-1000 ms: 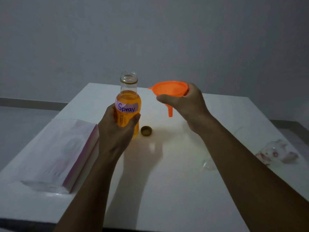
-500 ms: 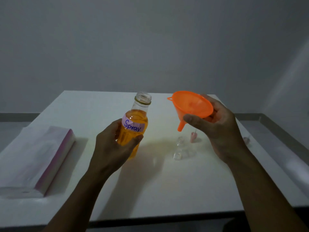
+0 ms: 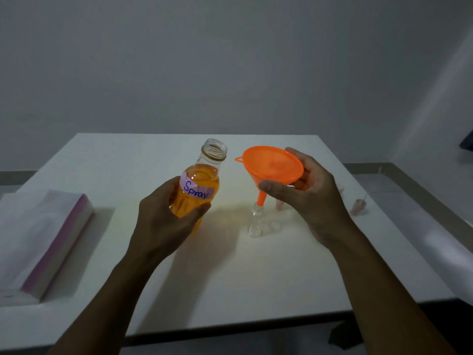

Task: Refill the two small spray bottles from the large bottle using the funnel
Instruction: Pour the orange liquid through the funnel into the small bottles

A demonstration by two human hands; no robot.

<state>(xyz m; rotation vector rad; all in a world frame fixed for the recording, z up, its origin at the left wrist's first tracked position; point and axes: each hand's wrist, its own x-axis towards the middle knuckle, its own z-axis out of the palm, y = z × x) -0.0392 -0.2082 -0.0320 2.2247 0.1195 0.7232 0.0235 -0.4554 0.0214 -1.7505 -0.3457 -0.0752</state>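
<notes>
1 big bottle [image 3: 202, 185], cap off, orange liquid inside, tilted, gripped in left hand [image 3: 166, 221] | 1 funnel [image 3: 272, 167], pinched in right hand [image 3: 312, 198], tip at mouth of 1 small clear bottle [image 3: 257, 221] on table [image 3: 230, 278]

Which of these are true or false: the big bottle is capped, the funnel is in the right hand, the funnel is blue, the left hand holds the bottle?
1. The large clear plastic bottle of orange liquid is capped. False: its mouth is open.
2. The right hand holds the orange plastic funnel. True.
3. The funnel is blue. False: it is orange, its spout at the neck of a small clear spray bottle.
4. The left hand grips the large bottle. True.
</notes>
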